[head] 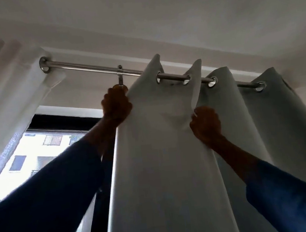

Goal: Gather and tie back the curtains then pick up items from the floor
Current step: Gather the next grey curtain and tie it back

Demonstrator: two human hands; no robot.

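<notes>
an edge of the eyelet curtain (161,152) was clenched by the left grip (116,108), a fold by the right grip (206,123). it was judged soft, light, best gathered high.

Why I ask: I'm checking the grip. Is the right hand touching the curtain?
Touching. The head view shows the right hand gripping a fold of the curtain, with fabric poking out above it.
</notes>
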